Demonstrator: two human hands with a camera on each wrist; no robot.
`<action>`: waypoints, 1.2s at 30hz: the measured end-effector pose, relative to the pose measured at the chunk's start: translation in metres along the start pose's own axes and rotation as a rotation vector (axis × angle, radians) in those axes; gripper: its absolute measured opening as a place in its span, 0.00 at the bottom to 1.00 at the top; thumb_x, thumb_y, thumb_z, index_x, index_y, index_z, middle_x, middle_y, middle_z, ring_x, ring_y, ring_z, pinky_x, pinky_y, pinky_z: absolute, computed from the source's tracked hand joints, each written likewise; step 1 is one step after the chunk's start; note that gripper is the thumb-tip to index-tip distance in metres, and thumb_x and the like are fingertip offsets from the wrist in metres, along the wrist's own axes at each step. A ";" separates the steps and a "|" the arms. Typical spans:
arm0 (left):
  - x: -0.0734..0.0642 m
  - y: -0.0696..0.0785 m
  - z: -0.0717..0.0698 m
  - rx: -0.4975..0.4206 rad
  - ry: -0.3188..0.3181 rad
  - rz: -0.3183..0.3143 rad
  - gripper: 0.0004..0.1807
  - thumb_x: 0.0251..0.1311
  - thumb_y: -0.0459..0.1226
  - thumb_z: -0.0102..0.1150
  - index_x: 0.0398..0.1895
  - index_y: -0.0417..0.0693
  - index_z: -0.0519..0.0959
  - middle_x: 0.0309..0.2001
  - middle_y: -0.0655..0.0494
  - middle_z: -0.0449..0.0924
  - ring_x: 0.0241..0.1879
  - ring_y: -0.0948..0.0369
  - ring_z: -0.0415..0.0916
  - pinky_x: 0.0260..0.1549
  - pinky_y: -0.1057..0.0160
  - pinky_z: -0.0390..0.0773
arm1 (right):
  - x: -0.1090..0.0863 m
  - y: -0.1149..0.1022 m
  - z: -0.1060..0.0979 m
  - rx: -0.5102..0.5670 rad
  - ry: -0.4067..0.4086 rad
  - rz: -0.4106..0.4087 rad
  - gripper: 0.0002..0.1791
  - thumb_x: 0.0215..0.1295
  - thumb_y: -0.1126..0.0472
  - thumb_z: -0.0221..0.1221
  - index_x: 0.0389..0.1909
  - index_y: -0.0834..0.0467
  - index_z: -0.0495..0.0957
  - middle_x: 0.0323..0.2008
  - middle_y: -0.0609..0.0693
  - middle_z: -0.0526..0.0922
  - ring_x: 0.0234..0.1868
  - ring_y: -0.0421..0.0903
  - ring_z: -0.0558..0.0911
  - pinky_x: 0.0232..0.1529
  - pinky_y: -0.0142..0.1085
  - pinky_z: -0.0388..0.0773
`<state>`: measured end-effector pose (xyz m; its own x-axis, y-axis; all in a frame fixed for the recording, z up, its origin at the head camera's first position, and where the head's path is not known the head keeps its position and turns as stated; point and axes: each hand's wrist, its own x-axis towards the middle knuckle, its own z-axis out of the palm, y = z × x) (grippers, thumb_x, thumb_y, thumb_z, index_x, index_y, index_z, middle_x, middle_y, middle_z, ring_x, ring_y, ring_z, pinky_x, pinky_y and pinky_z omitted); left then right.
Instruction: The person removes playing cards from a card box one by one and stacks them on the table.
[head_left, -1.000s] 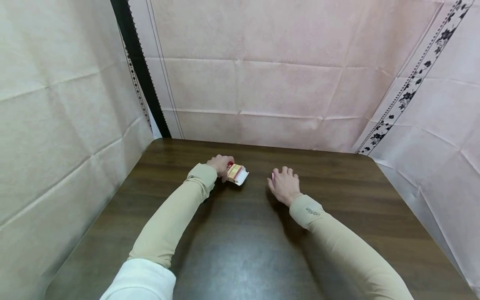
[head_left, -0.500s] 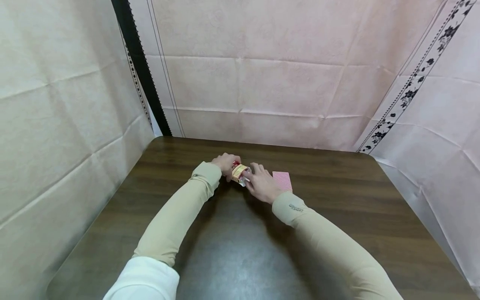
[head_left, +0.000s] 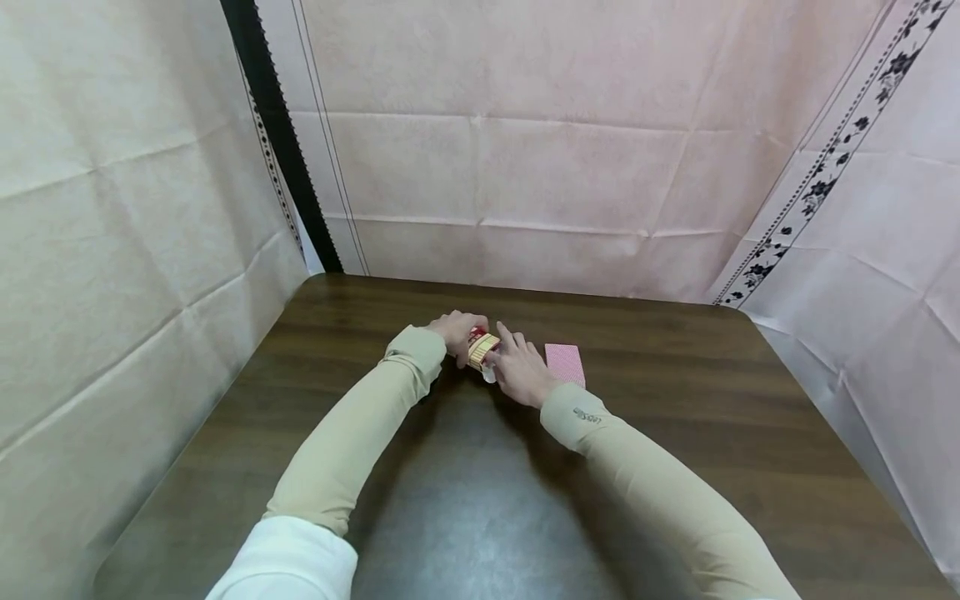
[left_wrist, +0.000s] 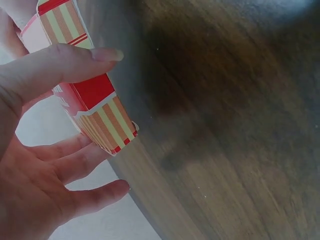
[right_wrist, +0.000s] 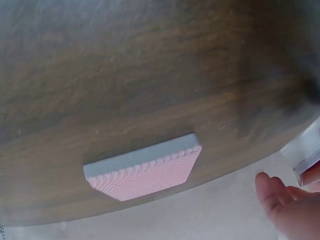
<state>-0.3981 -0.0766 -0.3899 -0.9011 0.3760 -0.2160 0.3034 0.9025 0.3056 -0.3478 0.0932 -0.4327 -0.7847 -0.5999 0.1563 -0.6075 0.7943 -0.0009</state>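
Note:
My left hand (head_left: 452, 332) grips a small red and yellow-striped card box (head_left: 482, 350) above the far middle of the table. In the left wrist view, its thumb lies across the striped narrow side of the box (left_wrist: 97, 95), with other fingers behind and below. My right hand (head_left: 522, 368) is at the open, white-flapped end of the box, fingers mostly extended and touching there; the exact contact is partly hidden. Just right of that hand, a pink-backed deck of cards (head_left: 565, 362) lies flat, stacked squarely in the right wrist view (right_wrist: 145, 172).
A dark wooden table (head_left: 450, 500) with rounded far corners bears everything. Pale creased cloth (head_left: 525, 167) hangs behind and on both sides of it. A black strip (head_left: 288, 142) runs down the cloth at the back left.
My right hand has left the deck of cards, uncovering it, and moved left to the box's open end. My left hand has shifted slightly right with the box, whose flap has turned.

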 end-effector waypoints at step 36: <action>-0.022 -0.011 0.006 -0.065 0.038 -0.069 0.44 0.31 0.23 0.75 0.57 0.57 0.71 0.51 0.47 0.74 0.43 0.51 0.70 0.34 0.54 0.76 | -0.023 -0.003 0.001 0.016 0.158 0.013 0.26 0.56 0.44 0.62 0.49 0.56 0.71 0.46 0.53 0.75 0.47 0.49 0.74 0.46 0.41 0.78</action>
<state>-0.3799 -0.0935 -0.3945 -0.9306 0.3041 -0.2038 0.2206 0.9102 0.3506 -0.3280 0.1043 -0.4376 -0.7639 -0.5663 0.3095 -0.6004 0.7995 -0.0190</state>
